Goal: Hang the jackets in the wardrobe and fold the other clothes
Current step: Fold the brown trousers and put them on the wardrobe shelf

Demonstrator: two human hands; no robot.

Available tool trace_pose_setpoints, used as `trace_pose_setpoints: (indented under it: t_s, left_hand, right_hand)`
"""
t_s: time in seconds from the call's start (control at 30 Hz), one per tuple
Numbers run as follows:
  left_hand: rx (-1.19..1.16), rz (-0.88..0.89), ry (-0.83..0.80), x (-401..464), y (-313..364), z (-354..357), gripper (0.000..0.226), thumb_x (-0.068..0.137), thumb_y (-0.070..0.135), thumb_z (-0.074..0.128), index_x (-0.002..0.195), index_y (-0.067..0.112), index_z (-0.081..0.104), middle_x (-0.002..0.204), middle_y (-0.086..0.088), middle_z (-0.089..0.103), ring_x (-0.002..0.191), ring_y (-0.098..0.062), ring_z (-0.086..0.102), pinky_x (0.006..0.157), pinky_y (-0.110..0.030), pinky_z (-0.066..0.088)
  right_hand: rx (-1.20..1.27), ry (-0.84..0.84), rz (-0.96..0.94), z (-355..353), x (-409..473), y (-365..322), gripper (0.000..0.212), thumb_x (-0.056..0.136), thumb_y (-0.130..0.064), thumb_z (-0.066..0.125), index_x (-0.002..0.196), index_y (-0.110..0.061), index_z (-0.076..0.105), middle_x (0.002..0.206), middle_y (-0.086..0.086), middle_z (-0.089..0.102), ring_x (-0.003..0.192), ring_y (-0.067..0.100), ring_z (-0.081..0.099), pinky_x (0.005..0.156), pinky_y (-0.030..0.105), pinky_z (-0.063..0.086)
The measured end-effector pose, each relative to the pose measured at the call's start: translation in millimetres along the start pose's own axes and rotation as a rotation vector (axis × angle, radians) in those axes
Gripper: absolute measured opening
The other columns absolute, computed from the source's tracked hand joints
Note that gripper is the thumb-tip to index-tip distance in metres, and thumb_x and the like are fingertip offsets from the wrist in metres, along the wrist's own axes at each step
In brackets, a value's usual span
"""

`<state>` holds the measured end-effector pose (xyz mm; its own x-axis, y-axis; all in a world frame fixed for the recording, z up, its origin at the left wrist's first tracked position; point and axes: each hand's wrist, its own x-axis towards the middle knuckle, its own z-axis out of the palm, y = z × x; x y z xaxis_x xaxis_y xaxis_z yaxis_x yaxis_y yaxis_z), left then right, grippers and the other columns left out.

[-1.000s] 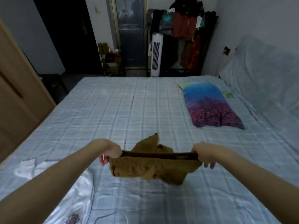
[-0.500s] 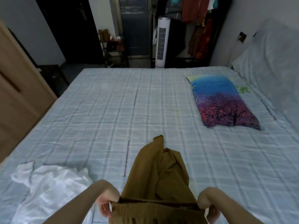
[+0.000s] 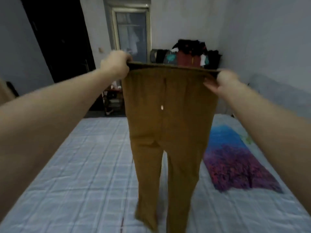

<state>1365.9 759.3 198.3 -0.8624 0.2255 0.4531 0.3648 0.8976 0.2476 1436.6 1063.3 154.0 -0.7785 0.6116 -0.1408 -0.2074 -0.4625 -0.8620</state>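
Observation:
A pair of mustard-brown trousers (image 3: 168,123) hangs full length in front of me, waistband stretched flat at the top and both legs dangling down over the bed (image 3: 84,174). My left hand (image 3: 116,64) grips the left end of the waistband. My right hand (image 3: 225,81) grips the right end, fingers curled under the band. The leg ends drop out of the bottom of the view. The frame is blurred by motion.
A pillow (image 3: 235,158) with a blue and purple tree print lies on the bed's right side. Beyond the bed stand a clothes rack (image 3: 190,54) with hanging garments, a glass door (image 3: 131,34), a dark doorway (image 3: 58,39) and a low shelf (image 3: 112,101).
Both hands have lifted the trousers by the waistband from low over the bed to high in front of me. The crumpled legs have fallen straight. My view has tilted upward.

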Motion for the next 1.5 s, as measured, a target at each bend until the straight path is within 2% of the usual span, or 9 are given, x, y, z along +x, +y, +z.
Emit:
trace_pose_setpoints:
  t_s: [0.13, 0.27, 0.43, 0.7, 0.97, 1.03, 1.27, 1.4, 1.5]
  left_hand:
    - [0.063, 0.13, 0.315, 2, 21, -74, 0.025, 0.092, 0.007, 0.055, 0.112, 0.021, 0.052, 0.096, -0.002, 0.05, 0.086, -0.02, 0.05, 0.066, -0.035, 0.04]
    - [0.16, 0.21, 0.256, -49, 13, -72, 0.023, 0.087, 0.01, 0.06, 0.102, 0.023, 0.047, 0.096, -0.003, 0.053, 0.083, -0.022, 0.049, 0.064, -0.038, 0.042]
    - [0.13, 0.171, 0.006, -174, -11, -40, 0.027, 0.082, 0.012, 0.062, 0.098, 0.03, 0.047, 0.098, 0.004, 0.052, 0.09, -0.02, 0.05, 0.073, -0.041, 0.047]
    - [0.279, 0.074, -0.597, -417, -64, 133, 0.048, 0.082, 0.021, 0.053, 0.126, 0.027, 0.038, 0.125, 0.002, 0.048, 0.116, -0.023, 0.052, 0.074, -0.036, 0.041]
    - [0.274, 0.028, -1.075, -652, -100, 266, 0.064, 0.086, 0.036, 0.051, 0.142, 0.02, 0.025, 0.143, -0.001, 0.033, 0.123, -0.025, 0.047, 0.084, -0.037, 0.042]
    - [0.278, 0.029, -1.126, -705, -112, 288, 0.065, 0.088, 0.038, 0.052, 0.143, 0.019, 0.024, 0.141, -0.001, 0.034, 0.123, -0.025, 0.047, 0.086, -0.036, 0.043]
    - [0.301, -0.011, -1.221, -850, -148, 286, 0.067, 0.086, 0.045, 0.056, 0.143, 0.023, 0.027, 0.142, -0.005, 0.032, 0.113, -0.026, 0.05, 0.073, -0.035, 0.043]
    - [0.283, 0.037, -1.235, -875, -152, 278, 0.075, 0.041, 0.061, 0.081, 0.1, 0.018, 0.064, 0.095, -0.005, 0.054, 0.061, -0.024, 0.058, 0.043, -0.033, 0.035]
    - [0.265, 0.046, -1.344, -858, -147, 276, 0.079, 0.06, 0.076, 0.058, 0.115, 0.019, 0.052, 0.108, -0.004, 0.049, 0.08, -0.026, 0.06, 0.058, -0.034, 0.038]
  right_hand:
    - [-0.038, 0.048, -0.312, 29, -53, -89, 0.03, 0.098, -0.004, 0.037, 0.08, -0.017, 0.058, 0.108, 0.014, 0.053, 0.092, 0.033, 0.058, 0.047, 0.035, 0.056]
    - [-0.181, 0.073, -0.344, -7, -99, -72, 0.034, 0.098, -0.002, 0.034, 0.086, -0.018, 0.061, 0.103, 0.009, 0.056, 0.089, 0.028, 0.06, 0.051, 0.033, 0.058]
    - [-0.322, 0.1, -0.272, -102, -154, 14, 0.036, 0.095, 0.002, 0.041, 0.082, -0.023, 0.062, 0.098, 0.009, 0.063, 0.085, 0.024, 0.063, 0.047, 0.026, 0.055]
    - [-0.807, 0.111, -0.059, -313, -233, 247, 0.042, 0.076, 0.007, 0.054, 0.086, -0.03, 0.07, 0.084, 0.005, 0.073, 0.075, 0.031, 0.069, 0.066, 0.053, 0.057]
    - [-1.011, 0.113, 0.185, -448, -378, 420, 0.042, 0.078, 0.009, 0.062, 0.076, -0.033, 0.068, 0.079, 0.006, 0.066, 0.074, 0.027, 0.062, 0.062, 0.021, 0.046]
    - [-1.141, 0.119, 0.265, -490, -411, 455, 0.04, 0.081, 0.011, 0.055, 0.086, -0.027, 0.065, 0.09, 0.01, 0.066, 0.084, 0.03, 0.061, 0.069, 0.025, 0.045]
    - [-1.797, -0.235, 0.407, -570, -526, 499, 0.045, 0.084, -0.009, 0.054, 0.124, -0.028, 0.05, 0.12, -0.004, 0.044, 0.103, 0.017, 0.053, 0.083, 0.03, 0.05]
    - [-1.966, -0.34, 0.339, -565, -554, 491, 0.039, 0.09, -0.032, 0.056, 0.127, -0.032, 0.044, 0.127, -0.003, 0.042, 0.111, 0.014, 0.048, 0.082, 0.026, 0.052]
    - [-2.132, -0.379, 0.254, -551, -548, 488, 0.053, 0.074, -0.036, 0.074, 0.121, -0.025, 0.055, 0.13, 0.004, 0.046, 0.11, 0.023, 0.053, 0.08, 0.036, 0.053]
